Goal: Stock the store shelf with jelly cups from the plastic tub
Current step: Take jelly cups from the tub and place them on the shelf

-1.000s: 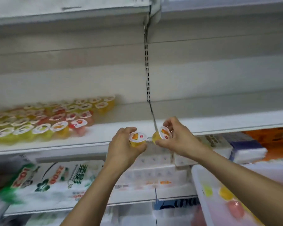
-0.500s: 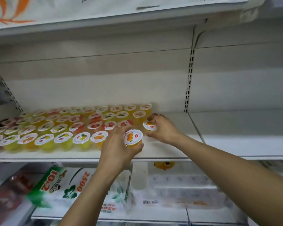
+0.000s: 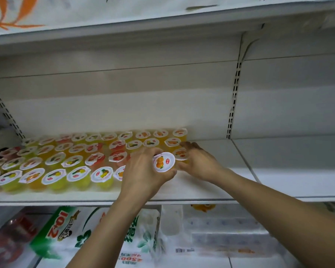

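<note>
Green-printed packs (image 3: pixel 70 231), wrapped tissue rolls (image 3: pixel 226 238) (lower shelf).

white store shelf (image 3: pixel 211 188) carries rows of jelly cups (image 3: pixel 70 161) across its left part

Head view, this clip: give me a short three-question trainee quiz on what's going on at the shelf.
1. True or false: the left hand holds a jelly cup with an orange-fruit lid.
2. The right hand sets its cup at which end of the jelly cup rows? A left, B right
3. Fill in: below the shelf lie packs of ____.

Key: 1 true; 2 B; 3 tissue paper.
</note>
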A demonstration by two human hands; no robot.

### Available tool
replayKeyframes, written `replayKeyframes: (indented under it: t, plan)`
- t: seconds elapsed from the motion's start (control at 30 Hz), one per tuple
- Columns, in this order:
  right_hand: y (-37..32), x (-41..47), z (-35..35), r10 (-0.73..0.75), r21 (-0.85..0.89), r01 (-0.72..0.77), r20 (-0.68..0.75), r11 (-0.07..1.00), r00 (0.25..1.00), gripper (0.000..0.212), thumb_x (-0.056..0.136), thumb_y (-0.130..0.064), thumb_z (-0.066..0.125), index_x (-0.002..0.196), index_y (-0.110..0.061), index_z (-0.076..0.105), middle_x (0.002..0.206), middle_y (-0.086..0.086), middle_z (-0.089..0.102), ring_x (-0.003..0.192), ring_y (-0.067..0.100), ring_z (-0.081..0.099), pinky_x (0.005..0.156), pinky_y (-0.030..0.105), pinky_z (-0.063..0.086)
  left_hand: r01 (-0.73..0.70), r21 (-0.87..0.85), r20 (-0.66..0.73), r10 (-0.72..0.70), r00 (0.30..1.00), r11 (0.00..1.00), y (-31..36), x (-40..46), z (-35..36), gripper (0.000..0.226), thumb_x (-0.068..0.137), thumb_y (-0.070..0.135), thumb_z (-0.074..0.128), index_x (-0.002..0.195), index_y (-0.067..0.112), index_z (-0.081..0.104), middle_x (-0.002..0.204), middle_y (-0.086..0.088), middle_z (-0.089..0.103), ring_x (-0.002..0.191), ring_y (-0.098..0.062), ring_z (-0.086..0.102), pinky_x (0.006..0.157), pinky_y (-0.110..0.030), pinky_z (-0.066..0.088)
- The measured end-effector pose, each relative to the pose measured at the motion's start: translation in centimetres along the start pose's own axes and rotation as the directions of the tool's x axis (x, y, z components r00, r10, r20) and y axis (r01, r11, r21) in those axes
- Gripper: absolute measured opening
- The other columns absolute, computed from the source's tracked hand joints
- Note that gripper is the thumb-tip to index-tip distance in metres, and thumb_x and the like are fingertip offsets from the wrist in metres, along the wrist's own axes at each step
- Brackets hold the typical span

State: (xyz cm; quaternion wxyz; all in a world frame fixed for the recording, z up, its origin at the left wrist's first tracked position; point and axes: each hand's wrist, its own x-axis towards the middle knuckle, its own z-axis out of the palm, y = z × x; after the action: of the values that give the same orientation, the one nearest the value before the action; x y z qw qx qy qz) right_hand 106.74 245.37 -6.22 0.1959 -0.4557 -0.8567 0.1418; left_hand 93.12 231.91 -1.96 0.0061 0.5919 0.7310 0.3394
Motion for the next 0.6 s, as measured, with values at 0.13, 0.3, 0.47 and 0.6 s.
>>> replayKeyframes:
  t: [0.13,0.3,0.47,0.6]
  plan:
    - [0.4,-1.9,-1.7,-0.03,0.005,0.03,-0.064,1.0,0.997,0.052,0.097,-0.046,0.038,0.145,-0.027,0.027,0.137,0.004,0.045,0.124,0.024,0.045,0.096,0.043,0.046,-0.088,0.266,-0.007,0.093,0.996,0.96,0.3,0.7,1.5,0.053,0.065,0.071,0.064,0.106,0.038,0.065,0.103,0.015,0.064,0.106,-0.015,0.045,0.086,-0.036,0.033]
    - [1.3,-4.4,-3.6,-0.054,0.003,0.054,-0.11,0.999,0.993,0.048,0.097,-0.049,0.039,0.139,-0.025,0.04,0.139,-0.002,0.047,0.126,0.016,0.044,0.098,0.037,0.043,-0.163,0.482,-0.001,0.187,0.982,0.861,0.2,1.0,3.5,0.058,0.067,0.078,0.053,0.105,0.037,0.067,0.1,0.014,0.066,0.11,-0.016,0.045,0.09,-0.037,0.021]
    - [2.8,-6.1,-4.6,-0.061,0.029,0.065,-0.136,0.997,0.989,0.045,0.097,-0.047,0.043,0.136,-0.024,0.044,0.137,-0.005,0.047,0.127,0.014,0.042,0.1,0.036,0.041,-0.171,0.538,0.022,0.189,0.982,0.825,0.2,0.8,4.6,0.058,0.069,0.075,0.053,0.107,0.035,0.068,0.105,0.011,0.066,0.116,-0.016,0.046,0.095,-0.039,0.015]
    - [3.5,-7.2,-5.0,-0.095,0.032,0.101,-0.156,0.994,0.983,0.045,0.097,-0.044,0.047,0.136,-0.022,0.045,0.138,-0.005,0.047,0.128,0.013,0.042,0.102,0.033,0.04,-0.163,0.561,0.05,0.163,0.985,0.812,0.3,1.0,4.8,0.059,0.073,0.073,0.049,0.116,0.034,0.063,0.113,0.009,0.064,0.12,-0.018,0.044,0.098,-0.04,0.015]
